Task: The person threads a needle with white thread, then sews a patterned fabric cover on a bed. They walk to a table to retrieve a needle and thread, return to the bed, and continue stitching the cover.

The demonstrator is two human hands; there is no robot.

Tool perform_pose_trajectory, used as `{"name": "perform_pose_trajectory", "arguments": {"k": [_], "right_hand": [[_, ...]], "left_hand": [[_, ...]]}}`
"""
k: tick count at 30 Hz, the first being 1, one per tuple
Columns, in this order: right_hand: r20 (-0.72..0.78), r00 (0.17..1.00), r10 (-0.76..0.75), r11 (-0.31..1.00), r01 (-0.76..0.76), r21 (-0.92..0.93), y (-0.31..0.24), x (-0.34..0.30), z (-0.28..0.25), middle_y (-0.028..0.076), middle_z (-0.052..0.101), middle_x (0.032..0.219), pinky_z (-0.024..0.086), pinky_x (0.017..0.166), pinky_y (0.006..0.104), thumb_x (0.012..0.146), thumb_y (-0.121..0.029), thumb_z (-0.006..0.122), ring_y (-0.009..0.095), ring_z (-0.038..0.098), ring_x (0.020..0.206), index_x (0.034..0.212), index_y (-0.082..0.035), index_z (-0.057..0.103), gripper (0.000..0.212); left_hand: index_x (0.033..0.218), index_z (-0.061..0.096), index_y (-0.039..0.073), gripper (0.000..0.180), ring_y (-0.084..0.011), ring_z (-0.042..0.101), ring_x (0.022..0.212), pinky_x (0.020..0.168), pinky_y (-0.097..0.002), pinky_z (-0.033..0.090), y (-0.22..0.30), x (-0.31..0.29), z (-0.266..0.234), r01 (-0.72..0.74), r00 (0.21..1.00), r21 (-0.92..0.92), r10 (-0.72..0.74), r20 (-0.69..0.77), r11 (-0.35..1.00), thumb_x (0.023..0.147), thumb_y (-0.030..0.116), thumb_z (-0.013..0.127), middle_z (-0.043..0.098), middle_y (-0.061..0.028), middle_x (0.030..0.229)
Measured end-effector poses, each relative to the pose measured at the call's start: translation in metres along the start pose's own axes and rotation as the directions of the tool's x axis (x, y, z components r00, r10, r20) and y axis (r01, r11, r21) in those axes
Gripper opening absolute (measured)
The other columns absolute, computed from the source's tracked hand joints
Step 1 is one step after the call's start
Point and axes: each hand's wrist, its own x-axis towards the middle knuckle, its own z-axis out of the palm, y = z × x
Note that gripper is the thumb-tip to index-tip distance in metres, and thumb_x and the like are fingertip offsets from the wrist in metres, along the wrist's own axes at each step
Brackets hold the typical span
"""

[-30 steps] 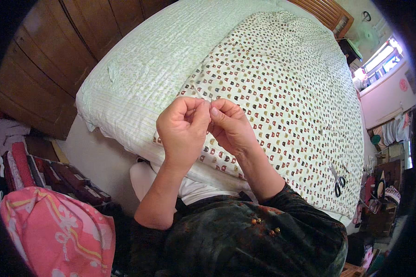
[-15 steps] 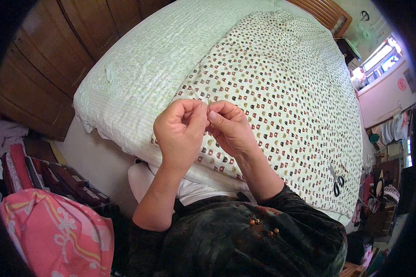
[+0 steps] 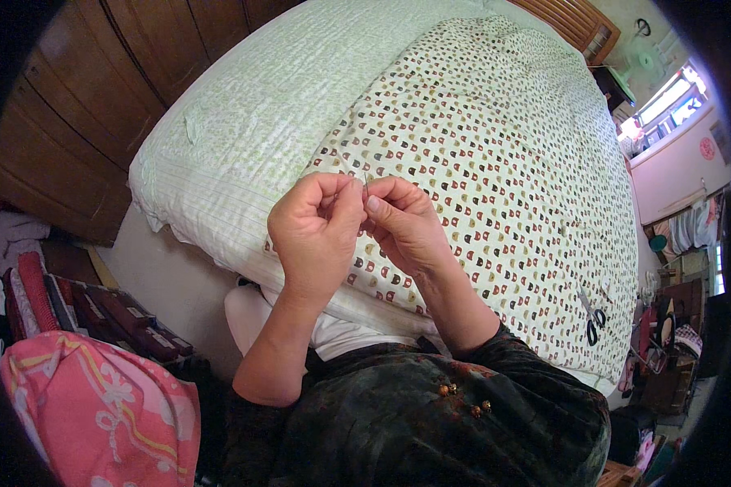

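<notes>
Head view: a person's two hands meet at chest height over the edge of a bed, seen from above.
Dark sleeve [image 3: 495, 381]: nearest the camera, a dark patterned garment with small round buttons, the right forearm coming out of it.
Left hand [image 3: 313, 231]: curled narrow, fingertips pinched together at the top; the bare forearm rises from the lower edge.
Right hand [image 3: 406, 223]: also pinched narrow, thumb and forefinger tip to tip with the left.
Needle [image 3: 366, 185]: a thin sliver stands upright between the two pinches; I cannot tell which hand grips it, and any thread is too fine to see.
Change: against the pictures from a second ago the hands sit in almost the same place and pose, only drifted a touch lower; the pinch has not opened.
Meaning: judged from this, the fine work at the fingertips is unfinished and nothing has been laid down.
Patterned quilt [image 3: 495, 162]: directly beneath the hands, white with small coloured arches.
Green-striped cover [image 3: 260, 105]: beside it, to the left.
Scissors [image 3: 593, 318]: lying on the quilt, well apart to the right.
Pink cloth [image 3: 97, 414]: lower left, beside the bed.
</notes>
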Motion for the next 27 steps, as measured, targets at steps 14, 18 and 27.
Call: {"name": "perform_pose_trajectory", "arguments": {"k": [14, 18, 27], "right_hand": [[0.036, 0.993, -0.111, 0.992, 0.112, -0.052, -0.008, -0.001, -0.005, 0.005, 0.058, 0.081, 0.048, 0.063, 0.0270, 0.079, -0.007, 0.058, 0.011, 0.055, 0.067, 0.083, -0.002, 0.055, 0.008], [0.046, 0.973, -0.228, 0.972, 0.230, -0.052, -0.016, 0.004, -0.015, 0.006, 0.058, 0.082, 0.049, 0.064, 0.0282, 0.079, -0.008, 0.058, 0.013, 0.056, 0.069, 0.086, -0.001, 0.055, 0.010], [0.113, 0.965, -0.238, 0.944, 0.257, -0.208, -0.010, 0.028, -0.061, -0.001, 0.035, 0.073, 0.039, 0.065, 0.0262, 0.087, -0.019, 0.047, 0.011, 0.034, 0.067, 0.093, -0.008, 0.048, 0.012]], "left_hand": [[0.071, 0.056, 0.000, 0.004, -0.0120, 0.052, 0.059, 0.053, -0.0231, 0.043, 0.006, 0.002, -0.024, -0.418, 0.872, 0.041, 0.389, 0.296, 0.907, 0.072, -0.003, 0.058, 0.057, -0.0058, 0.067], [0.069, 0.057, 0.005, 0.004, -0.0169, 0.053, 0.064, 0.065, -0.0287, 0.041, 0.013, -0.017, -0.024, -0.323, 0.859, -0.203, 0.376, 0.349, 0.925, 0.070, 0.007, 0.060, 0.056, -0.0080, 0.073], [0.075, 0.063, 0.008, 0.007, -0.0147, 0.049, 0.056, 0.046, -0.0294, 0.037, -0.004, 0.010, -0.052, -0.052, 0.610, -0.420, 0.362, 0.705, 0.906, 0.069, 0.010, 0.064, 0.056, -0.0059, 0.078]]}}
